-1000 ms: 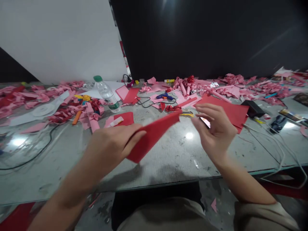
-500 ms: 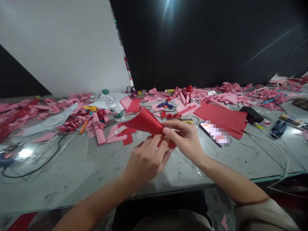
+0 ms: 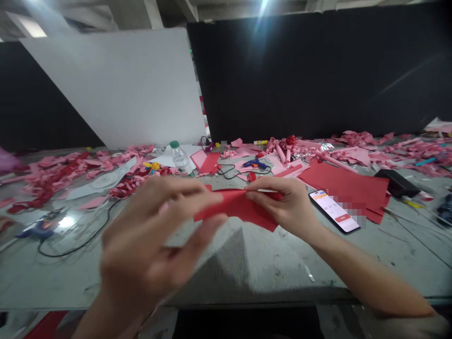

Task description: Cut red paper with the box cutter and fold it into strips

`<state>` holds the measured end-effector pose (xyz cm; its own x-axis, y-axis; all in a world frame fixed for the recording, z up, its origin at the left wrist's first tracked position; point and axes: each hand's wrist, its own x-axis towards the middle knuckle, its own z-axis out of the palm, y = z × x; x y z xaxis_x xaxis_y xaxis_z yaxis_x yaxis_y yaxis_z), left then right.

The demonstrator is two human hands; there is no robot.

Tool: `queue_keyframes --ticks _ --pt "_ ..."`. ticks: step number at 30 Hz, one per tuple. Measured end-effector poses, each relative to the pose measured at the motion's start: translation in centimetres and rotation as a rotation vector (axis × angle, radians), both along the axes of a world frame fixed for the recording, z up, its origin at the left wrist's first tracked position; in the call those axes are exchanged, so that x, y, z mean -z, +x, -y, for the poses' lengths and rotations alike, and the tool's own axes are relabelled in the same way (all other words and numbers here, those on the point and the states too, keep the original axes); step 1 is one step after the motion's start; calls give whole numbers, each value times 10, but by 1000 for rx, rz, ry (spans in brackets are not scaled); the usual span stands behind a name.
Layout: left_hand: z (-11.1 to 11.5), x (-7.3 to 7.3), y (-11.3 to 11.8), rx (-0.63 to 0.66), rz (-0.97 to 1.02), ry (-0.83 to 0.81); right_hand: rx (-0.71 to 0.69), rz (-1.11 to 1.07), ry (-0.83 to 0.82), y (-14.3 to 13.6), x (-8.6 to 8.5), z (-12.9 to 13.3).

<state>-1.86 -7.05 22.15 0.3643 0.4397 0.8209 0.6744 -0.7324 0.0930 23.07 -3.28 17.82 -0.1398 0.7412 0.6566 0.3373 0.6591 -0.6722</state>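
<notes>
My right hand [image 3: 287, 202] pinches the upper edge of a red paper piece [image 3: 240, 205] between thumb and fingers, holding it above the table. Raised close to the camera, my left hand [image 3: 155, 235] is blurred, its thumb and fingers apart, in front of the paper's left part. No paper shows between those fingertips. The paper hangs spread, with a curved upper edge; its left part is partly hidden by my left hand. A phone [image 3: 335, 212] with a lit screen lies just right of my right hand.
Red sheets [image 3: 349, 186] lie behind the phone. Farther back are a green-capped bottle [image 3: 181, 160], a blue glue gun [image 3: 254, 163] and pink scraps [image 3: 360, 139]. Another glue gun [image 3: 42, 226] with a black cable sits at left. Black box [image 3: 397, 182] at right.
My left hand has come off the red paper and moved left and nearer the camera. The paper now hangs more spread out in my right hand. The view has tilted up.
</notes>
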Motion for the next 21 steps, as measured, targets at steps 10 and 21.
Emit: queue_keyframes --ticks 10,21 --pt "-64 -29 -19 194 -11 -339 106 216 204 9 -42 -8" --pt "-74 -13 -2 292 18 -349 -90 357 -59 4 -55 -16"
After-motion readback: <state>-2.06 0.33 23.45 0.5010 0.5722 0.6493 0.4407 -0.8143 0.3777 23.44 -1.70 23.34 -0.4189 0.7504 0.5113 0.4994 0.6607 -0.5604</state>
